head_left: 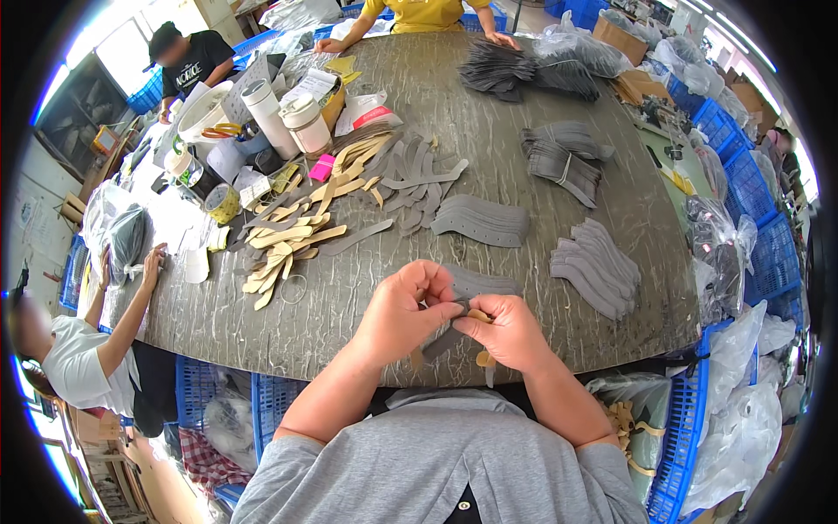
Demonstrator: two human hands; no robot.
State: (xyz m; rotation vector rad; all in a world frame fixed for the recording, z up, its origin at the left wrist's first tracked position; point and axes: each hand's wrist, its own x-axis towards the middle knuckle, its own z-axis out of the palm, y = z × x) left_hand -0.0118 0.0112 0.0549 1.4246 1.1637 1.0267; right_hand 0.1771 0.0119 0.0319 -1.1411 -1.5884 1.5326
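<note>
At the near edge of the round table (340,341), my left hand (394,313) and my right hand (513,334) meet, fingertips pinched together. Between them is a curved strip (479,315), tan where it shows by my right fingers; its grey part is mostly hidden. Below the hands, a grey strip (443,347) and tan ends show, but I cannot tell which hand holds each. Just beyond my hands lies a row of grey curved pieces (482,282). Farther on sits a neat stack of grey curved pieces (480,221). To the left spreads a loose pile of tan and grey strips (292,234).
Fanned grey pieces (597,267), a tied grey bundle (566,163) and dark bundles (497,72) lie on the right. White bottles (269,118) and a tape roll (223,203) stand far left. Blue crates (690,428) flank me. Other people work around the table.
</note>
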